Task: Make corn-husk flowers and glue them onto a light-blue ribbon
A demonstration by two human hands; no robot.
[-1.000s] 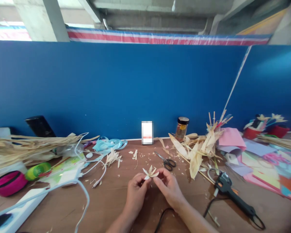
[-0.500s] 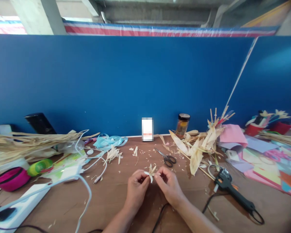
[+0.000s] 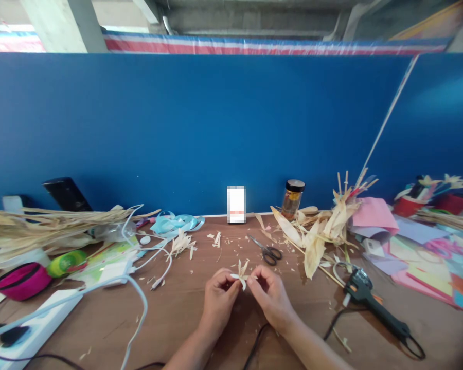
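Between my hands is a small pale flower (image 3: 243, 276) with narrow pointed petals that look like dried corn husk. My left hand (image 3: 220, 298) pinches it from the left between thumb and fingers. From the right, my right hand (image 3: 268, 293) closes thumb and forefinger on a petal at its edge. The fingertips hide part of the flower's base. Just beyond my hands lie scissors (image 3: 270, 254) with dark handles, blades pointing away to the left. Pale husk scraps (image 3: 216, 239) are scattered around them on the brown table (image 3: 177, 318).
To the right rest a glue gun (image 3: 381, 308), dried husks (image 3: 314, 252) and coloured paper (image 3: 416, 257). A lidded jar (image 3: 292, 198) stands by the blue partition (image 3: 231, 123). On the left are blue ribbon (image 3: 175, 223), a pink pouch (image 3: 22, 281), white cables and a power strip (image 3: 42, 321).
The view has shifted slightly, so the surroundings sit a little further right. My hands keep nearly the same hold on the flower.
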